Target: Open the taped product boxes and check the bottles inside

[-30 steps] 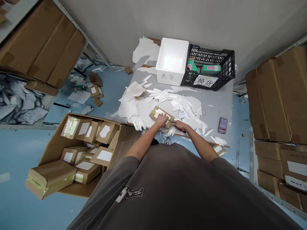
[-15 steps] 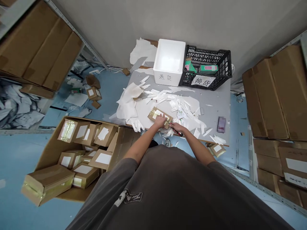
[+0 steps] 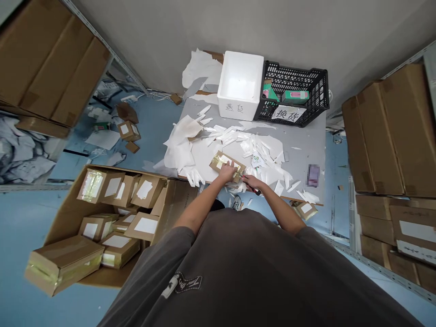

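A small cardboard box (image 3: 225, 163) with shiny tape along its edges lies on white paper at the table's near edge. My left hand (image 3: 226, 172) grips it from above. My right hand (image 3: 251, 182) is next to the box's right end, shut on a small cutter with a red-and-dark handle (image 3: 255, 190). The cutter's blade is hidden by the fingers and the tape. White paper scraps (image 3: 262, 152) are strewn around both hands on the grey table (image 3: 299, 145).
A white foam box (image 3: 240, 86) and a black plastic crate (image 3: 296, 81) stand at the table's far end. An open carton (image 3: 173, 204) of taped boxes sits at lower left. Stacked cartons (image 3: 384, 136) fill the right shelves. A pixelated object (image 3: 313, 175) lies on the table.
The view has drifted slightly. My right hand has shifted a little closer to the box's near right end, and my left hand stays on the box.
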A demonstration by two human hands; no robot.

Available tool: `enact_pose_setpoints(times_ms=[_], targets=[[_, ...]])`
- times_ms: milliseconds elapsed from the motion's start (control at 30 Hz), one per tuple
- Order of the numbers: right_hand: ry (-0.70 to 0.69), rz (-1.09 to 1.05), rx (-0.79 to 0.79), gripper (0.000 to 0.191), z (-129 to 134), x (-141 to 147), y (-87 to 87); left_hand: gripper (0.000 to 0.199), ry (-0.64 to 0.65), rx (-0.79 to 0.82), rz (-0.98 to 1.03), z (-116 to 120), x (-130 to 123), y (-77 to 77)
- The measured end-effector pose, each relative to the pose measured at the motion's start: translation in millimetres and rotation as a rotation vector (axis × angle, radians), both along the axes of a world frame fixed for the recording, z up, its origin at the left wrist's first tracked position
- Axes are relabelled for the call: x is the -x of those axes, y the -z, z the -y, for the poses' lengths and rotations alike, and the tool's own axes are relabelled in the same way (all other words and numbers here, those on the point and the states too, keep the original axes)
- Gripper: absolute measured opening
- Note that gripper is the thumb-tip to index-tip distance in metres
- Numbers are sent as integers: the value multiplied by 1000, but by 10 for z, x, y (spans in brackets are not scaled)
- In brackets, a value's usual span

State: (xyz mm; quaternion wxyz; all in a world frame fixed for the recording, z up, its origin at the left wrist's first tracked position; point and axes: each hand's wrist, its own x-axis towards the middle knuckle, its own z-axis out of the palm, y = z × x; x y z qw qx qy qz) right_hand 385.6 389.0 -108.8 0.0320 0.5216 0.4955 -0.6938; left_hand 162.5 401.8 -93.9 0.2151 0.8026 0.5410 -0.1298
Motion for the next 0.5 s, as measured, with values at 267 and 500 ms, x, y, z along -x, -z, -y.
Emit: enact_pose_setpoints(times_ms=[267, 500], targets=[[56, 15, 28, 44, 149, -241, -25, 71, 30, 14, 15, 50, 43, -37], [238, 91, -86, 42, 141, -272, -8, 65, -94, -41, 97, -134, 214, 38]])
